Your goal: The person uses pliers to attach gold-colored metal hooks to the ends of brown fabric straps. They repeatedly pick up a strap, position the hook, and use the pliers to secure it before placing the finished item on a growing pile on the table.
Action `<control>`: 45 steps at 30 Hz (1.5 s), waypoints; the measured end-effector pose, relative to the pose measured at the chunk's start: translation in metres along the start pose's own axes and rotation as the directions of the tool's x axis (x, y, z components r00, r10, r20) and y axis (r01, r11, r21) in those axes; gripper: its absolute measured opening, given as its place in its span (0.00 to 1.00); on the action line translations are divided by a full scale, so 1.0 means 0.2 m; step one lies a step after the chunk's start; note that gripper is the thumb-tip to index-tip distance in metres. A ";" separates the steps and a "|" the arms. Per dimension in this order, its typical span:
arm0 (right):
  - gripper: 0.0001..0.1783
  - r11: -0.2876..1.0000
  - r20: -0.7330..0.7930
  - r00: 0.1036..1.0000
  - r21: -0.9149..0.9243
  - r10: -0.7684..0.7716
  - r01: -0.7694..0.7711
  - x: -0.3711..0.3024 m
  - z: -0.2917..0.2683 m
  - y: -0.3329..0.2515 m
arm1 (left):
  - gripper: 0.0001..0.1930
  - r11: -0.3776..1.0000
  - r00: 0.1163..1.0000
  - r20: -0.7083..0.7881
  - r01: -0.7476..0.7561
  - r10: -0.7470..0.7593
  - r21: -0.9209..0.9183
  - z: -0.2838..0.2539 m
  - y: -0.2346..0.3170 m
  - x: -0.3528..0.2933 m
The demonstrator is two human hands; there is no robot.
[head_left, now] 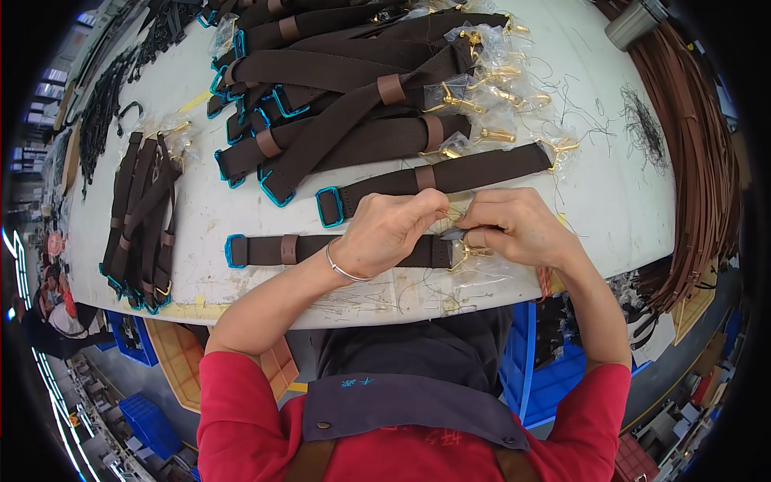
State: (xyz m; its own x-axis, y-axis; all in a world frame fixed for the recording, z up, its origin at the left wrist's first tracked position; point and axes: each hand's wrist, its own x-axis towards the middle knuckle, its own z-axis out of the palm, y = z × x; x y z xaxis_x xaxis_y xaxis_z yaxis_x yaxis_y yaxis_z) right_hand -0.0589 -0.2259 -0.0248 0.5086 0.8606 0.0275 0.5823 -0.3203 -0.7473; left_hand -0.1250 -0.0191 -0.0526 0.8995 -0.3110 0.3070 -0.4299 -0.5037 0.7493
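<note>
A dark brown webbing strap (345,251) lies across the near edge of the table, with a blue-wrapped buckle (234,251) at its left end and a brown leather loop (289,250) around it. Over its right end, my left hand (387,231) is closed in a pinch; thin strands show at its fingertips, but I cannot make out exactly what they grip. Facing it, my right hand (520,229) is closed around a small grey pointed tool (453,234), mostly hidden by the fingers. Below that tool, a gold clasp (472,252) in clear plastic sits at the strap's end.
Another strap (482,171) lies just beyond my hands, before a large pile of straps (337,72). Thinner straps (143,217) are bunched at left. Loose black threads (642,128) and long brown leather strips (691,161) lie at right. Blue bins (554,386) stand below the table.
</note>
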 end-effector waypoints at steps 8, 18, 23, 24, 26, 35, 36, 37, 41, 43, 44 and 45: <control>0.06 0.999 -0.023 0.999 -0.033 -0.044 0.044 0.00 0.01 -0.01 | 0.04 1.000 1.000 0.012 0.012 -0.012 0.007 -0.01 0.01 0.00; 0.08 0.996 0.003 0.999 -0.073 -0.043 0.043 0.01 0.01 -0.02 | 0.01 0.991 0.995 0.023 0.095 -0.093 -0.092 -0.03 0.00 -0.02; 0.08 0.997 -0.004 0.999 -0.069 -0.045 0.045 0.03 0.02 -0.03 | 0.04 0.982 0.990 0.048 0.139 -0.133 -0.130 -0.04 0.00 -0.03; 0.08 0.997 -0.001 1.000 -0.065 -0.029 0.029 0.03 0.02 -0.03 | 0.04 0.980 0.989 0.053 0.144 -0.138 -0.134 -0.04 0.00 -0.03; 0.08 0.998 0.003 1.000 -0.059 0.003 -0.003 0.03 0.02 -0.04 | 0.04 0.981 0.989 0.056 0.142 -0.136 -0.135 -0.05 0.00 -0.03; 0.13 0.960 -0.171 0.985 -0.279 -0.032 -0.018 -0.04 0.00 -0.10 | 0.04 0.982 0.989 0.017 0.151 -0.150 -0.115 -0.04 0.01 -0.02; 0.14 0.941 -0.190 0.981 -0.338 -0.041 -0.027 -0.06 0.00 -0.15 | 0.04 0.981 0.986 0.011 0.164 -0.164 -0.106 -0.04 0.01 -0.03; 0.15 0.918 -0.210 0.976 -0.396 -0.051 -0.037 -0.11 0.01 -0.23 | 0.04 0.979 0.984 0.003 0.177 -0.178 -0.100 -0.05 0.01 -0.03; 0.15 0.821 -0.275 0.959 -0.560 -0.062 -0.108 -0.24 0.15 -0.19 | 0.05 0.977 0.983 -0.022 0.179 -0.183 -0.116 -0.03 0.02 -0.02; 0.16 0.841 -0.407 0.911 -0.512 -0.061 -0.172 -0.24 0.13 -0.12 | 0.05 0.981 0.984 -0.052 0.162 -0.168 -0.106 -0.02 0.02 -0.02; 0.16 0.884 -0.471 0.882 -0.416 -0.008 -0.214 -0.23 0.14 -0.10 | 0.05 0.986 0.986 -0.065 0.147 -0.152 -0.085 -0.01 0.01 -0.02; 0.16 0.916 -0.527 0.848 -0.314 0.050 -0.250 -0.22 0.15 -0.09 | 0.05 0.989 0.987 -0.079 0.132 -0.137 -0.064 -0.01 0.01 -0.02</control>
State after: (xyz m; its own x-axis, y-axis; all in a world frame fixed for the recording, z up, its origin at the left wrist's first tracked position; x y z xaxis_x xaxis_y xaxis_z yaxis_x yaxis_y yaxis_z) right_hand -0.1106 -0.2472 -0.0322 0.7950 0.5051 0.3359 0.6058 -0.6326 -0.4826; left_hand -0.1296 -0.0173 -0.0514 0.9531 -0.1745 0.2473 -0.3018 -0.4873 0.8194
